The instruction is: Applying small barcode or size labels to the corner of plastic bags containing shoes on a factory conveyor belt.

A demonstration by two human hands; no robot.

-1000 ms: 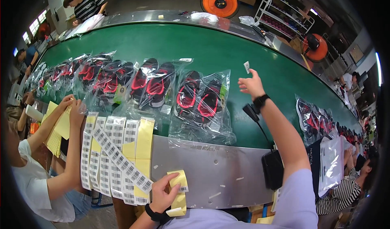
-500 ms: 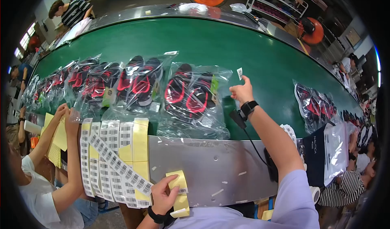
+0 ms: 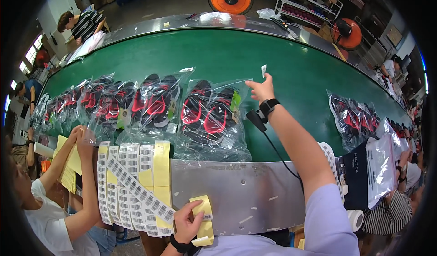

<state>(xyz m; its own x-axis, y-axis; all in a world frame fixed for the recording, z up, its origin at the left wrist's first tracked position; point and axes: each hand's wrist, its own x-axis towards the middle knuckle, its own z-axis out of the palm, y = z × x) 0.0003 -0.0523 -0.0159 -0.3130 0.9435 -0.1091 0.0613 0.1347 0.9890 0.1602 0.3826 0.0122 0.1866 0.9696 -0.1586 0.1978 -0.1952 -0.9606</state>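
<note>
Shoes (image 3: 205,115) bagged on the green belt (image 3: 150,51) lie just left of the right hand (image 3: 262,90), fingers spread, white label (image 3: 263,69) at 1 fingertip; left hand (image 3: 185,223), half-curled, holds a yellow strip (image 3: 206,231).

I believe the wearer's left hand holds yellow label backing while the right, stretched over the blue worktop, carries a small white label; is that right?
Not quite: in the head view the worktop is green. The left hand does hold yellow label backing, and the right hand carries a small white label.
</note>
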